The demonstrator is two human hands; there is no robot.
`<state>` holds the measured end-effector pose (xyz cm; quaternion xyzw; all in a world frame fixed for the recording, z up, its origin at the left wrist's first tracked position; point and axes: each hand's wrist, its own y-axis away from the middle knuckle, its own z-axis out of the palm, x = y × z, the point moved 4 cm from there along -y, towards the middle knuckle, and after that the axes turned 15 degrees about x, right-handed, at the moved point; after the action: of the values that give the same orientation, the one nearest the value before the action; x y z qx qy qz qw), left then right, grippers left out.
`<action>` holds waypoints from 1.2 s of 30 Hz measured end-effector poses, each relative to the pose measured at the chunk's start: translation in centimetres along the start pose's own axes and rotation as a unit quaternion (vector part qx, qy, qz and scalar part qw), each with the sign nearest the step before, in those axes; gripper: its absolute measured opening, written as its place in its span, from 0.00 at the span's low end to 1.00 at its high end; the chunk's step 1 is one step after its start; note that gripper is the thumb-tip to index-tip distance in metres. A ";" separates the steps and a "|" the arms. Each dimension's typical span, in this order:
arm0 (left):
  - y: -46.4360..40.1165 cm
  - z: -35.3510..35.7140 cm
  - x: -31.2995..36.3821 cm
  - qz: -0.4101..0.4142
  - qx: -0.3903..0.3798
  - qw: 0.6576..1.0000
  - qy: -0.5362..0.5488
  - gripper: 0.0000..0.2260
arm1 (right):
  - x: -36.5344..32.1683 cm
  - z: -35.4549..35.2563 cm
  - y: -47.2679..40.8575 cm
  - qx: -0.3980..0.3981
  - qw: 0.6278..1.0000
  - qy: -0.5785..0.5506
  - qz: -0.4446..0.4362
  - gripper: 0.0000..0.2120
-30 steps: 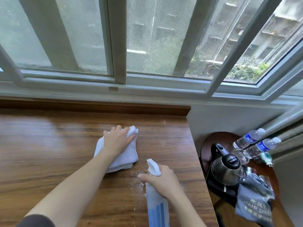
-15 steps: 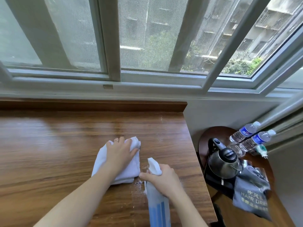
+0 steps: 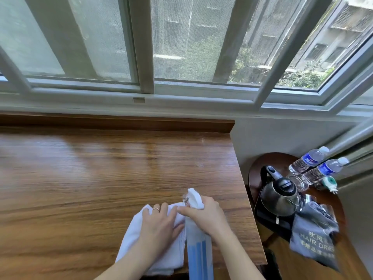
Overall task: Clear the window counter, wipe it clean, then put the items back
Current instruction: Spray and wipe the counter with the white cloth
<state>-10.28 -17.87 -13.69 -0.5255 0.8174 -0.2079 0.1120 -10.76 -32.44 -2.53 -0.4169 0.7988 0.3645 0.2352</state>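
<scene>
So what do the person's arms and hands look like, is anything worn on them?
Both forearms are bare, with no sleeve in view now. The left hand wears a thin ring on one of its fingers. The right hand shows no ring, watch or glove on the parts that can be seen. No gloves on either hand.

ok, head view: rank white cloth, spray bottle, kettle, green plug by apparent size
1. white cloth
2. spray bottle, partly cut off by the frame edge, so close to the cloth
3. kettle, farther away, so true size unsure
4. green plug
</scene>
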 end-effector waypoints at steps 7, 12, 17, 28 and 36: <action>-4.6 1.1 -2.2 -0.005 0.007 1.000 -0.015 0.20 | 0.9 -0.3 0.2 -0.009 1.000 0.010 -0.003 0.17; -8.3 2.5 -3.3 -0.022 -0.017 0.999 -0.022 0.23 | 1.2 -0.7 0.3 -0.001 1.000 0.009 -0.001 0.19; -7.7 2.2 -2.4 -0.026 -0.024 0.999 -0.034 0.23 | 1.6 -1.4 0.4 0.013 1.000 0.014 -0.005 0.19; 4.3 -1.6 3.5 -0.011 0.000 1.000 0.001 0.22 | 2.8 -1.8 1.0 0.002 0.999 0.027 -0.033 0.22; 4.2 -2.6 3.7 -0.010 -0.004 1.000 0.003 0.20 | 2.6 -1.2 1.1 -0.026 0.998 0.048 -0.039 0.19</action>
<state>-16.29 -19.09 -13.20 -0.5331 0.8135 -0.2071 0.1052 -13.20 -34.23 -3.15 -0.4706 0.7826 0.3553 0.1995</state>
